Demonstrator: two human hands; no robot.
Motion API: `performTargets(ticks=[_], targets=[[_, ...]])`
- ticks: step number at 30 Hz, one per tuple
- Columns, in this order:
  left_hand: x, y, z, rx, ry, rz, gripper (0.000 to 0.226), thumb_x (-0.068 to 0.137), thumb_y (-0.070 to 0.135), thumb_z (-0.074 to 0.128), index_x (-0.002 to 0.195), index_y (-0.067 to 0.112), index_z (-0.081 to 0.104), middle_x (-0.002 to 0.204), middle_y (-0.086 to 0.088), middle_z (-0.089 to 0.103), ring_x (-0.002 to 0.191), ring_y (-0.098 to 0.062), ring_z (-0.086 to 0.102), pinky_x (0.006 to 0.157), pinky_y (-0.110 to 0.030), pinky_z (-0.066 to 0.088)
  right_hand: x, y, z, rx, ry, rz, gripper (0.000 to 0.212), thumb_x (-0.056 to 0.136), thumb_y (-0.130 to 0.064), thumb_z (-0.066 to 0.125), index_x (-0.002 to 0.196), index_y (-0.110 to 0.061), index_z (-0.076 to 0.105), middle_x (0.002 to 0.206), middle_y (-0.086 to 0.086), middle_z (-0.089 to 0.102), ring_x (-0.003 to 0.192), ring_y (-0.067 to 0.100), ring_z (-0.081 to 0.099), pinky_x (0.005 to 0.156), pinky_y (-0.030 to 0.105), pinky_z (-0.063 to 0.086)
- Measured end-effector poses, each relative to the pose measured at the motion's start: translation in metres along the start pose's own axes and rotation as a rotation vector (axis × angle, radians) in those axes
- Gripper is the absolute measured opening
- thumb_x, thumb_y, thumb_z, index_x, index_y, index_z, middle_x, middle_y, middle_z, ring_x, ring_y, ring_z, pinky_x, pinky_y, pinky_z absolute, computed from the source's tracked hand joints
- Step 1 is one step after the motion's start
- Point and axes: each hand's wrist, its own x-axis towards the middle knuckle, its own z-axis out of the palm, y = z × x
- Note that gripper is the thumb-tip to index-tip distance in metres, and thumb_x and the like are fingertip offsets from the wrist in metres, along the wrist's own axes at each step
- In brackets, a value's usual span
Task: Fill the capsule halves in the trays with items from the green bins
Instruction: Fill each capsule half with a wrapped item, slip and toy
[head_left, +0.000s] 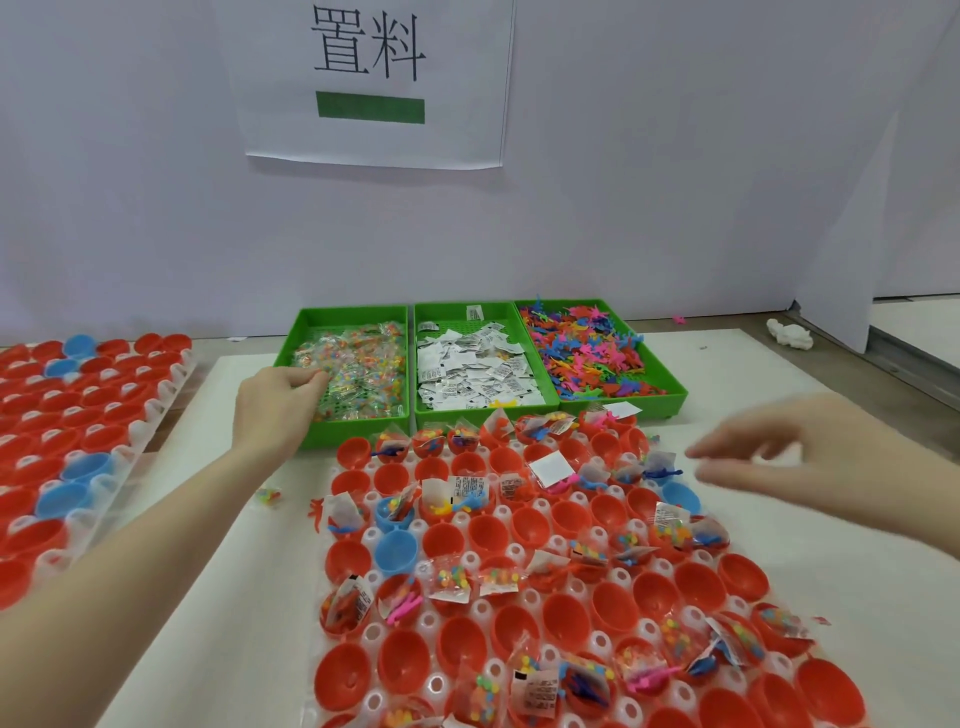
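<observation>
Red capsule halves (566, 618), with a few blue ones among them, sit in a clear tray (470, 558) nearest the viewer, many already holding bead packets, paper sachets or small rubbery figures, while the left hand (278, 400) reaches into the left green bin (345, 371) with its fingers curled around clear bead packets. The right hand (810, 457), blurred, hovers above the tray's far right corner, fingers loosely spread and empty. Behind stand the middle bin of white sachets (475, 364) and the right bin of coloured figures (592, 353); a second tray (72, 431) lies to the left.
</observation>
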Motion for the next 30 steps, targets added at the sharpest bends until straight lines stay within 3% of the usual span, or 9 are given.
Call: performTargets(ticks=[2, 4, 7, 11, 14, 18, 20, 25, 30], targets=[[-0.002, 0.002, -0.001, -0.037, 0.043, -0.011, 0.025, 0.088, 0.020, 0.058, 0.097, 0.001, 0.072, 0.086, -0.020, 0.069, 0.076, -0.024, 0.054, 0.070, -0.028, 0.036, 0.029, -0.001, 0.008, 0.054, 0.095, -0.015, 0.005, 0.073, -0.029, 0.073, 0.071, -0.033, 0.073, 0.064, -0.018, 0.068, 0.065, -0.007, 0.059, 0.060, 0.005, 0.042], [-0.004, 0.004, -0.003, -0.057, 0.072, -0.011, 0.023, 0.088, 0.018, 0.059, 0.098, 0.002, 0.072, 0.090, -0.019, 0.071, 0.072, -0.020, 0.053, 0.068, -0.028, 0.035, 0.064, 0.006, 0.020, 0.040, 0.145, 0.011, 0.007, 0.081, -0.021, 0.068, 0.083, -0.019, 0.074, 0.077, -0.014, 0.069, 0.067, -0.005, 0.058, 0.059, 0.003, 0.039], [-0.007, 0.002, -0.004, -0.050, 0.058, -0.006, 0.024, 0.087, 0.018, 0.061, 0.101, 0.002, 0.071, 0.099, -0.018, 0.070, 0.085, -0.024, 0.059, 0.072, -0.028, 0.038, 0.114, 0.017, 0.041, -0.050, 0.116, 0.076, 0.026, 0.093, -0.018, 0.051, 0.111, -0.008, 0.066, 0.115, 0.006, 0.065, 0.097, 0.014, 0.059, 0.080, 0.018, 0.039], [-0.009, -0.007, -0.005, -0.026, -0.002, -0.029, 0.025, 0.087, 0.018, 0.063, 0.101, 0.000, 0.070, 0.099, -0.019, 0.070, 0.089, -0.025, 0.058, 0.073, -0.030, 0.040, 0.154, 0.031, 0.057, -0.119, -0.028, 0.232, 0.046, 0.099, -0.028, 0.040, 0.138, -0.004, 0.040, 0.145, 0.012, 0.041, 0.130, 0.026, 0.040, 0.104, 0.031, 0.032], [-0.008, -0.008, -0.007, -0.024, -0.010, -0.013, 0.022, 0.087, 0.015, 0.061, 0.099, 0.000, 0.071, 0.105, -0.019, 0.069, 0.092, -0.025, 0.058, 0.075, -0.028, 0.037, 0.163, 0.039, 0.067, -0.167, -0.123, 0.330, 0.050, 0.095, -0.036, 0.048, 0.133, -0.003, 0.047, 0.138, 0.014, 0.047, 0.124, 0.027, 0.047, 0.100, 0.034, 0.038], [-0.005, -0.006, -0.011, -0.024, 0.070, 0.050, 0.022, 0.085, 0.012, 0.059, 0.079, -0.003, 0.074, 0.118, -0.011, 0.063, 0.109, -0.026, 0.054, 0.089, -0.031, 0.037, 0.166, 0.042, 0.076, -0.173, 0.128, 0.324, 0.006, 0.083, -0.017, 0.068, 0.084, -0.012, 0.069, 0.101, 0.008, 0.069, 0.090, 0.019, 0.062, 0.077, 0.032, 0.050], [-0.004, -0.005, -0.013, -0.044, 0.101, 0.061, 0.022, 0.083, 0.012, 0.059, 0.074, -0.002, 0.074, 0.109, -0.010, 0.066, 0.103, -0.026, 0.056, 0.091, -0.036, 0.041, 0.164, 0.039, 0.077, -0.190, 0.200, 0.318, 0.010, 0.082, -0.008, 0.066, 0.076, -0.017, 0.065, 0.098, 0.005, 0.069, 0.092, 0.020, 0.062, 0.077, 0.032, 0.050], [-0.007, 0.000, -0.017, -0.209, 0.152, -0.034, 0.026, 0.077, 0.009, 0.060, 0.056, -0.006, 0.063, 0.054, -0.010, 0.059, 0.058, -0.020, 0.051, 0.063, -0.031, 0.039, 0.163, 0.041, 0.076, -0.098, 0.397, 0.280, 0.013, 0.081, -0.011, 0.068, 0.094, -0.012, 0.067, 0.099, 0.005, 0.067, 0.093, 0.022, 0.060, 0.077, 0.031, 0.043], [-0.018, 0.007, -0.023, -0.567, 0.156, -0.179, 0.033, 0.077, 0.003, 0.064, 0.049, 0.009, 0.047, 0.040, 0.009, 0.057, 0.037, -0.001, 0.049, 0.047, -0.015, 0.042, 0.173, 0.037, 0.073, -0.079, 0.436, 0.251, 0.024, 0.087, -0.019, 0.063, 0.107, -0.006, 0.067, 0.107, 0.011, 0.067, 0.100, 0.026, 0.059, 0.083, 0.035, 0.043]])
